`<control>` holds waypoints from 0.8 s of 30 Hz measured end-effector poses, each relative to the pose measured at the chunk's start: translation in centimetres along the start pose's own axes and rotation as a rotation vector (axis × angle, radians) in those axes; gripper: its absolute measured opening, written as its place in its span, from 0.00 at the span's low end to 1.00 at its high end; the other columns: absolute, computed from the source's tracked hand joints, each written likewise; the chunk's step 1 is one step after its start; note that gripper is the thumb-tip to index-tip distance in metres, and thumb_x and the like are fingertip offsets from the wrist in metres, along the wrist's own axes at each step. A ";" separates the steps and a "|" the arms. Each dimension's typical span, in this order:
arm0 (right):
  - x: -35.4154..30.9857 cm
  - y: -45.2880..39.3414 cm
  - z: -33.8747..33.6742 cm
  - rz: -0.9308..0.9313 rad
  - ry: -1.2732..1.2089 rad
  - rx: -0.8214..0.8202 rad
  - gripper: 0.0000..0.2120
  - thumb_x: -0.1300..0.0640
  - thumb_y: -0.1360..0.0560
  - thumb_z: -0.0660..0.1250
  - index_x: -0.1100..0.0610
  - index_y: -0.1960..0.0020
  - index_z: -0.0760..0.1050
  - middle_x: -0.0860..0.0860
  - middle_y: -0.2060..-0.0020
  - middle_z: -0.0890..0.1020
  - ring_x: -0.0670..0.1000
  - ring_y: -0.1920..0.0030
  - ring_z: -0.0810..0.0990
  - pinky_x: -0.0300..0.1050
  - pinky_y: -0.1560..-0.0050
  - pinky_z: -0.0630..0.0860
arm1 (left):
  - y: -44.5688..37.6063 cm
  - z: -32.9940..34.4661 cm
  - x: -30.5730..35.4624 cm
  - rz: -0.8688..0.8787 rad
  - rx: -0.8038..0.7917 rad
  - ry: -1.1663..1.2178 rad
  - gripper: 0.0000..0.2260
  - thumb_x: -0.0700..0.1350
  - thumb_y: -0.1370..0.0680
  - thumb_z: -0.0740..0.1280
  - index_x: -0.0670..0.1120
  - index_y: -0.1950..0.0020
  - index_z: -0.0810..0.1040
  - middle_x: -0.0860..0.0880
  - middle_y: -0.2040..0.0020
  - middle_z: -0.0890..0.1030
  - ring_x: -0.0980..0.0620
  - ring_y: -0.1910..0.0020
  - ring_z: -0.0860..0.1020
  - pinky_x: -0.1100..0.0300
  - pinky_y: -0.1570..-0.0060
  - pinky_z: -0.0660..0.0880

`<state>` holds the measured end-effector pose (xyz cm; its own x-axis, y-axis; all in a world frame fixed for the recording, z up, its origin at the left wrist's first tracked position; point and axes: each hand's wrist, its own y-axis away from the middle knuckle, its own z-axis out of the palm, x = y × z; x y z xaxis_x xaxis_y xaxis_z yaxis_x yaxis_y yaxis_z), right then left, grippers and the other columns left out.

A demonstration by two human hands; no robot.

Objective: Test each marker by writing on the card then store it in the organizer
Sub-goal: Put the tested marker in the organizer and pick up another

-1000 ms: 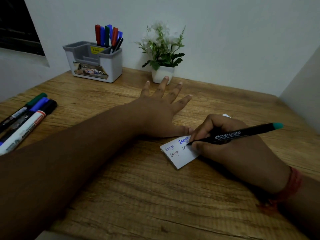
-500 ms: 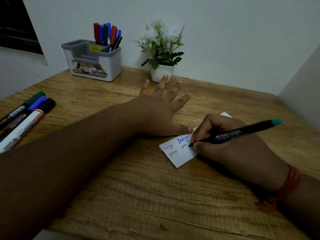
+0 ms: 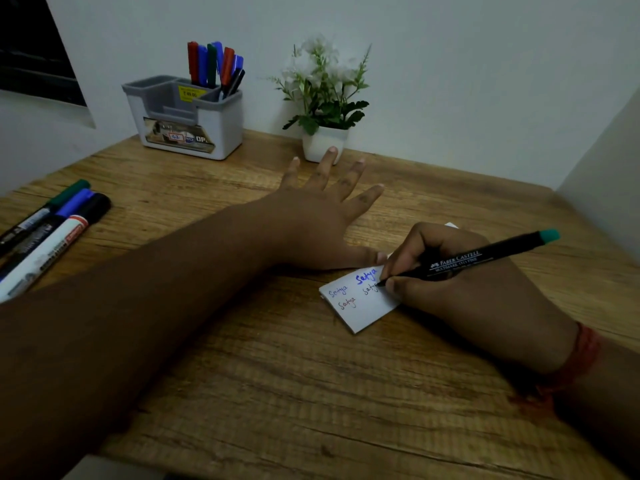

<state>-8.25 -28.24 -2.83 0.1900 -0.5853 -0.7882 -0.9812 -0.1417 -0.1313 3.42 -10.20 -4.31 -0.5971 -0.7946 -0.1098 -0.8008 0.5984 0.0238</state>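
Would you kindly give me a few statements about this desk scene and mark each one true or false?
1. The right hand holds a pen with its tip on the card. True.
2. The left hand grips a marker. False: it lies flat, thumb on the card.
3. The organizer holds no markers. False: several stand in its right compartment.
4. Loose markers lie at the table's left edge. True.

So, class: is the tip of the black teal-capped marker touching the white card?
Touching. The head view shows the right hand pressing the black teal-capped marker tip onto the white card, at the end of the unfinished word.
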 end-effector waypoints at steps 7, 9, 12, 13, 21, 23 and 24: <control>0.2 -0.1 -0.1 0.012 -0.001 0.025 0.07 0.66 0.29 0.75 0.57 0.61 0.80 0.44 0.59 0.87 0.34 0.51 0.83 0.28 0.55 0.77 | 0.0 0.0 0.0 -0.004 0.003 -0.005 0.45 0.79 0.33 0.42 0.61 0.22 0.32 0.51 0.23 0.27 0.43 0.26 0.25 0.30 0.29 0.35; 0.1 -0.1 -0.1 0.032 -0.024 0.047 0.06 0.65 0.29 0.75 0.57 0.61 0.80 0.44 0.60 0.87 0.34 0.53 0.84 0.31 0.55 0.77 | 0.0 0.0 0.0 -0.003 0.007 -0.010 0.44 0.79 0.32 0.43 0.61 0.23 0.32 0.51 0.23 0.27 0.43 0.26 0.25 0.30 0.29 0.35; -0.1 0.0 -0.1 0.054 -0.055 0.087 0.05 0.62 0.28 0.75 0.55 0.61 0.80 0.46 0.60 0.87 0.40 0.54 0.85 0.42 0.49 0.77 | -0.1 0.1 0.0 -0.003 0.032 -0.033 0.45 0.79 0.34 0.42 0.60 0.23 0.31 0.50 0.23 0.27 0.43 0.26 0.25 0.30 0.29 0.36; -0.2 0.1 -0.1 0.061 -0.085 0.095 0.05 0.62 0.28 0.75 0.56 0.61 0.80 0.47 0.60 0.87 0.42 0.54 0.85 0.44 0.50 0.79 | -0.2 0.1 0.0 0.000 0.043 -0.039 0.46 0.79 0.34 0.42 0.60 0.23 0.31 0.51 0.23 0.27 0.43 0.26 0.25 0.30 0.29 0.36; -0.1 -0.1 -0.6 0.002 -0.161 0.201 0.04 0.62 0.27 0.74 0.56 0.58 0.80 0.50 0.59 0.86 0.44 0.58 0.85 0.41 0.57 0.80 | -0.4 -0.2 -0.9 -0.021 0.106 -0.036 0.42 0.76 0.29 0.45 0.60 0.22 0.33 0.52 0.21 0.30 0.44 0.24 0.27 0.31 0.28 0.38; 0.0 -0.4 -1.1 -0.050 -0.162 0.263 0.05 0.61 0.28 0.74 0.54 0.58 0.80 0.50 0.59 0.86 0.47 0.58 0.85 0.45 0.54 0.81 | -0.4 -0.5 -1.5 -0.060 0.141 -0.001 0.39 0.73 0.25 0.49 0.59 0.21 0.36 0.53 0.20 0.33 0.46 0.23 0.29 0.32 0.27 0.37; 0.2 -0.6 -1.3 -0.068 -0.175 0.286 0.05 0.61 0.28 0.75 0.53 0.58 0.80 0.50 0.58 0.86 0.49 0.58 0.85 0.49 0.52 0.82 | -0.4 -0.7 -1.9 -0.078 0.160 0.019 0.38 0.71 0.24 0.50 0.59 0.20 0.38 0.54 0.20 0.35 0.47 0.23 0.31 0.33 0.27 0.37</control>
<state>-7.58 -29.36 -2.10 0.2707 -0.4329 -0.8598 -0.9411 0.0688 -0.3309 4.79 -9.00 -3.43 -0.5352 -0.8403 -0.0859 -0.8282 0.5421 -0.1422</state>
